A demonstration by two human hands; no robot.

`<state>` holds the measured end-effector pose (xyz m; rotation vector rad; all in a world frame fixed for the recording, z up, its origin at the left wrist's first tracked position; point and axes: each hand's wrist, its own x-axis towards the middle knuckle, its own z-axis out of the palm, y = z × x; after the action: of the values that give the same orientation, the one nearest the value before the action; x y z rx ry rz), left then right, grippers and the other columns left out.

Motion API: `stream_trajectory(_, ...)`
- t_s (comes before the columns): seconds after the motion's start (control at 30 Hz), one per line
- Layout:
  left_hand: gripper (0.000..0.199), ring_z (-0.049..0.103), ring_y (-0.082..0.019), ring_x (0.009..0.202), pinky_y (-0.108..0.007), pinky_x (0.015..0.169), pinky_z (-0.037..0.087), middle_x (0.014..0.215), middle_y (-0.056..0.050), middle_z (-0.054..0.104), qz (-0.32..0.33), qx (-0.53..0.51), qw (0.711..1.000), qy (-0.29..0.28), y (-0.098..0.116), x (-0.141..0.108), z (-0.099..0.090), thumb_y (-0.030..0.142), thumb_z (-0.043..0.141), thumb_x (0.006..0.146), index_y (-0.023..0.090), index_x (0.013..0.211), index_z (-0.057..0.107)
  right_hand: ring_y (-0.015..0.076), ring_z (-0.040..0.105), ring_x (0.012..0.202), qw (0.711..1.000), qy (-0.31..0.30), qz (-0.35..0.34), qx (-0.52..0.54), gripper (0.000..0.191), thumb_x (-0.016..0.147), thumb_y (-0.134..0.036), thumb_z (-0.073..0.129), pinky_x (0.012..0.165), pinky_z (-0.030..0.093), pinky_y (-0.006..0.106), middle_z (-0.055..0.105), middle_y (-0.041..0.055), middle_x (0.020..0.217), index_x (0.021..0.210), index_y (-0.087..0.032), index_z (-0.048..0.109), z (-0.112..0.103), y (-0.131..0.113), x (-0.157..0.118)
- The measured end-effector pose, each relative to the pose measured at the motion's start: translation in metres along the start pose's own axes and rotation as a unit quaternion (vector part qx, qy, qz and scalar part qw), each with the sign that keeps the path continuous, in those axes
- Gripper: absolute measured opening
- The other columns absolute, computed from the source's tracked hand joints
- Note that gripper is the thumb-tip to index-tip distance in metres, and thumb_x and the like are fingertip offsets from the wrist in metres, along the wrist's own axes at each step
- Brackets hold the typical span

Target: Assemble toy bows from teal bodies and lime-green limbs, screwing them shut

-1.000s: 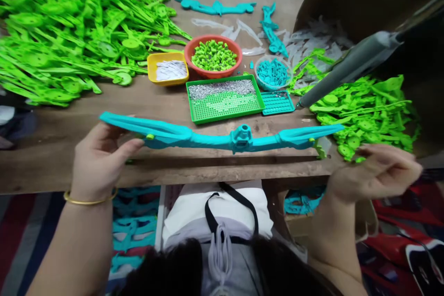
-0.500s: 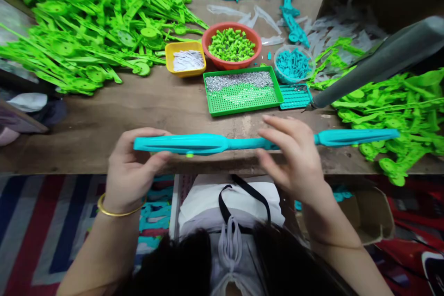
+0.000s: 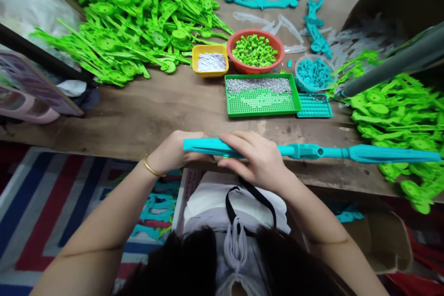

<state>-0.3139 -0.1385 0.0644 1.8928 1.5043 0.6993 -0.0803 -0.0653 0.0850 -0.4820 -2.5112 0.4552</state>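
A long turquoise plastic part (image 3: 308,151) lies level across both hands, just over the table's front edge. At its left end my left hand (image 3: 185,152) is closed on it, the fingers partly behind the part. My right hand (image 3: 255,155) grips the same left section, thumb below and fingers over the top, close to the left hand. A bit of bright green shows under the part by the right thumb. To the right the part has a short ringed stub, and its far end reaches over green pieces.
Beyond the hands are a green perforated tray (image 3: 263,113) of small metal bits, a yellow dish (image 3: 210,74), a red bowl (image 3: 236,62) and a clear tub (image 3: 305,87). Green plastic parts (image 3: 145,23) are heaped left and right. A dark pole (image 3: 391,60) slants in from the right.
The turquoise part has shifted right in view. My right hand has moved from its middle to its left section, beside my left hand. The camera view has turned somewhat left.
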Motion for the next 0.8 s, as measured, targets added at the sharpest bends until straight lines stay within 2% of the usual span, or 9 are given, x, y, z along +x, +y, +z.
stream_trajectory(0.17,0.033,0.055,-0.012,0.055,-0.023,0.052,0.039,0.062,0.002,0.060,0.002,0.049,0.999,-0.021,0.002,0.002,-0.006,0.048,0.061,0.085,0.018,0.070,0.059,0.0200,0.068,0.093,0.999,0.008,-0.015,-0.031,0.042,0.093,-0.047,0.053,0.077,0.055,0.031,0.073,0.0089,0.109,0.122,-0.018,0.063,0.012,0.000,0.004)
stream_trajectory(0.3,0.033,0.058,-0.014,0.062,-0.023,0.060,0.044,0.068,0.002,0.065,-0.045,-0.005,0.998,-0.044,-0.009,-0.002,-0.009,0.050,0.061,0.083,0.018,0.077,0.063,0.0224,0.066,0.101,0.998,0.035,-0.025,-0.045,0.053,0.089,-0.054,0.054,0.082,0.056,0.034,0.070,0.0115,0.112,0.128,-0.017,0.058,0.004,0.003,-0.004)
stream_trajectory(0.4,0.048,0.058,-0.015,0.066,-0.027,0.066,0.049,0.086,-0.004,0.070,-0.129,-0.021,0.991,0.032,-0.022,-0.011,-0.017,0.061,0.062,0.079,0.014,0.090,0.063,0.0241,0.066,0.100,0.964,0.254,0.002,-0.074,0.054,0.086,-0.054,0.060,0.085,0.056,0.042,0.067,0.0076,0.107,0.131,-0.024,0.055,-0.021,0.021,-0.033)
stream_trajectory(0.47,0.065,0.056,-0.013,0.060,-0.028,0.060,0.049,0.100,-0.009,0.069,-0.189,-0.021,0.977,0.096,-0.030,-0.019,-0.022,0.070,0.063,0.073,0.012,0.102,0.060,0.0178,0.065,0.080,0.861,0.487,0.061,-0.134,0.032,0.091,-0.041,0.057,0.073,0.055,0.037,0.064,0.0020,0.092,0.120,-0.028,0.061,-0.037,0.043,-0.062)
stream_trajectory(0.5,0.072,0.055,-0.013,0.059,-0.028,0.058,0.049,0.103,-0.011,0.068,-0.209,-0.011,0.971,0.116,-0.034,-0.023,-0.023,0.073,0.065,0.069,0.012,0.106,0.058,0.0163,0.063,0.076,0.806,0.561,0.096,-0.162,0.023,0.092,-0.034,0.057,0.070,0.053,0.035,0.062,0.0015,0.089,0.113,-0.027,0.064,-0.043,0.057,-0.077)
stream_trajectory(0.53,0.077,0.057,-0.015,0.061,-0.029,0.059,0.050,0.105,-0.012,0.067,-0.218,0.013,0.968,0.126,-0.037,-0.026,-0.023,0.075,0.067,0.065,0.012,0.108,0.057,0.0169,0.063,0.078,0.803,0.548,0.145,-0.180,0.023,0.089,-0.031,0.061,0.072,0.054,0.035,0.062,0.0025,0.091,0.111,-0.025,0.064,-0.045,0.070,-0.093)
stream_trajectory(0.57,0.080,0.059,-0.018,0.066,-0.032,0.062,0.051,0.104,-0.012,0.067,-0.220,0.052,0.966,0.125,-0.040,-0.029,-0.023,0.075,0.069,0.061,0.012,0.109,0.057,0.0196,0.064,0.083,0.835,0.484,0.188,-0.184,0.030,0.086,-0.033,0.064,0.076,0.054,0.039,0.063,0.0049,0.095,0.114,-0.023,0.063,-0.046,0.084,-0.107)
stream_trajectory(0.67,0.078,0.064,-0.029,0.080,-0.042,0.073,0.052,0.097,-0.014,0.070,-0.194,0.195,0.959,0.067,-0.050,-0.034,-0.017,0.075,0.063,0.067,0.011,0.112,0.060,0.0358,0.057,0.116,0.906,0.232,0.261,-0.240,0.067,0.076,-0.048,0.073,0.096,0.047,0.058,0.059,0.0190,0.125,0.131,-0.016,0.053,-0.036,0.111,-0.139)
stream_trajectory(0.8,0.075,0.067,-0.031,0.080,-0.044,0.073,0.053,0.099,-0.016,0.073,-0.132,0.249,0.959,0.011,-0.066,-0.041,-0.017,0.073,0.046,0.077,0.011,0.116,0.064,0.0439,0.039,0.136,0.912,0.064,0.267,-0.305,0.083,0.074,-0.052,0.073,0.107,0.029,0.069,0.039,0.0233,0.151,0.143,-0.019,0.042,-0.018,0.109,-0.148)
